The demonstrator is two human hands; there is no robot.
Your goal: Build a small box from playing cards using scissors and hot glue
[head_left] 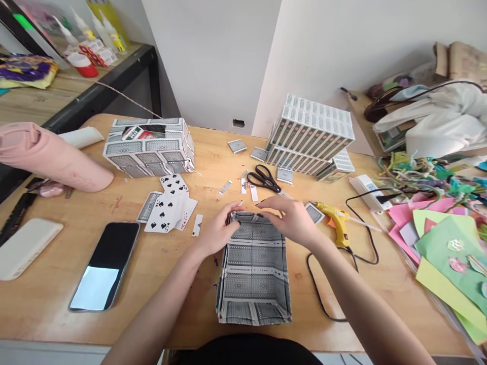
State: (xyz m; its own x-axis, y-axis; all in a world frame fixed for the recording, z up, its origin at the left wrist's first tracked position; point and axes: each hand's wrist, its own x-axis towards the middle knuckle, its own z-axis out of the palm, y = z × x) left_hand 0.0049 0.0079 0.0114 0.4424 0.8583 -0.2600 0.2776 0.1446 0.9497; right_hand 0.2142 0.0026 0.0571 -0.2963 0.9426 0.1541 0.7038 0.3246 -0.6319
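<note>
The open playing-card box point(254, 263) sits at the near middle of the surface point(171, 289). The left hand point(220, 230) pinches its far-left corner; the right hand point(294, 219) curls at the far rim, whether pinching I cannot tell. A yellow glue gun point(338, 223) lies right.

room between phone point(104, 266) and left forearm point(163, 299) — scissors point(274, 185) obstruct beyond box point(254, 278)

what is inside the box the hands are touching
Only card lining shows inside the box; the left hand and right hand cover parts of its far end, which can't be seen.
</note>
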